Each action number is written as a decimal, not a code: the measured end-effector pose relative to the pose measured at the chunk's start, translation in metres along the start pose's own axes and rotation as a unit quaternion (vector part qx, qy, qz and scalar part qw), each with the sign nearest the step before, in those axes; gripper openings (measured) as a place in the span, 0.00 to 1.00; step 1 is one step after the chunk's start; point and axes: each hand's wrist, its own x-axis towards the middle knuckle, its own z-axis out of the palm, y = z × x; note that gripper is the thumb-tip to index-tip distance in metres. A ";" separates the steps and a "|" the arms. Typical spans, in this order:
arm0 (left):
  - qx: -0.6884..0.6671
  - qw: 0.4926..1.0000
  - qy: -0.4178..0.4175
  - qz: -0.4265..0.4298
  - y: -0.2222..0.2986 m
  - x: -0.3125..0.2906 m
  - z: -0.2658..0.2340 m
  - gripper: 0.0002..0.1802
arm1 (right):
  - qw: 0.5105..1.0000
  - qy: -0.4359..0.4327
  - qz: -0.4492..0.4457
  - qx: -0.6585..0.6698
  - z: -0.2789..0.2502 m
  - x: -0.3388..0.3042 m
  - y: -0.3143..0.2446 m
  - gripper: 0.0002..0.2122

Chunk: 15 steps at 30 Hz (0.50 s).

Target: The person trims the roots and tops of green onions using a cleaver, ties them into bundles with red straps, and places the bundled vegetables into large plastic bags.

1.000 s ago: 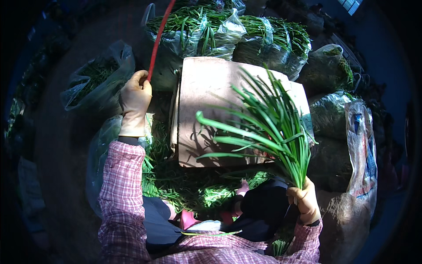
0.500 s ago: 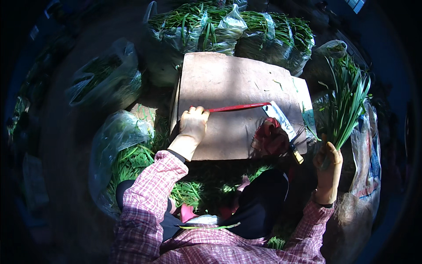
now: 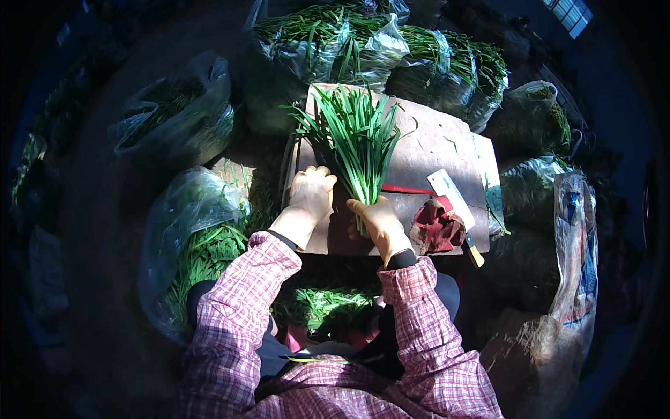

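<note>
Hands (image 3: 345,206) grip green chive bunch (image 3: 356,136) on brown board (image 3: 433,150)

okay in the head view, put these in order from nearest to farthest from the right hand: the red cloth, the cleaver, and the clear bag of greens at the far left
1. Red cloth: on the board just right of the right hand.
2. Cleaver: beyond the cloth, further right, blade flat on the board.
3. Clear bag of greens: far upper left, off the board.

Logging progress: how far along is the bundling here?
Done: nothing shows as tied. In hand: one bunch of greens lies on the board, right hand gripping its stems, left hand beside them; red band and cleaver lie nearby. Left: loose greens in the bag.
</note>
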 end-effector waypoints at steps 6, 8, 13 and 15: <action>-0.216 0.967 0.006 -0.138 -0.007 -0.003 -0.010 0.14 | 0.945 0.084 -0.116 -0.294 -0.037 -0.004 0.006 0.21; -0.264 0.939 -0.027 -0.218 0.008 -0.002 -0.021 0.16 | 0.966 0.077 -0.078 -0.235 -0.038 -0.003 0.012 0.20; -0.293 0.935 -0.141 -0.142 0.011 -0.002 -0.047 0.22 | 0.954 0.082 -0.095 -0.273 -0.039 0.026 0.036 0.14; -0.347 0.910 -0.140 -0.178 -0.032 -0.025 -0.079 0.20 | 0.949 0.096 -0.182 -0.239 -0.035 -0.011 0.017 0.13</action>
